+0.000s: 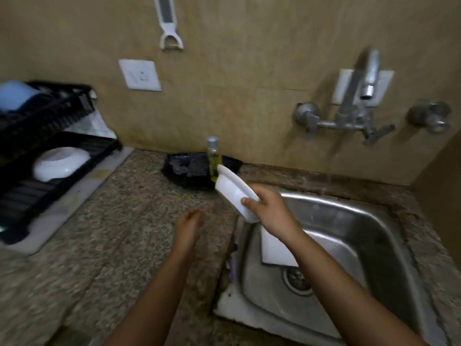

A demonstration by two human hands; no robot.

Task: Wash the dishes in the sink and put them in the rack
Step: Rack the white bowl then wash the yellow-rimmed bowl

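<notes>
Right hand (pixel 272 213) grips the tilted white bowl (pixel 234 194); left hand (pixel 189 222) hovers beside it, fingers straight, empty

no readable text or numbers, bottle (pixel 212 156) and rack (pixel 57 108) bear no legible labels

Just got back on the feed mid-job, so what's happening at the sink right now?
A person is partway through the dishes. The right hand holds a white dish tilted above the back left corner of the sink, its grip on the dish's near rim. The left hand is open and holds nothing, above the granite counter. A second white dish lies in the sink. The black rack on the left already holds an upturned white bowl on its lower tier.
</notes>
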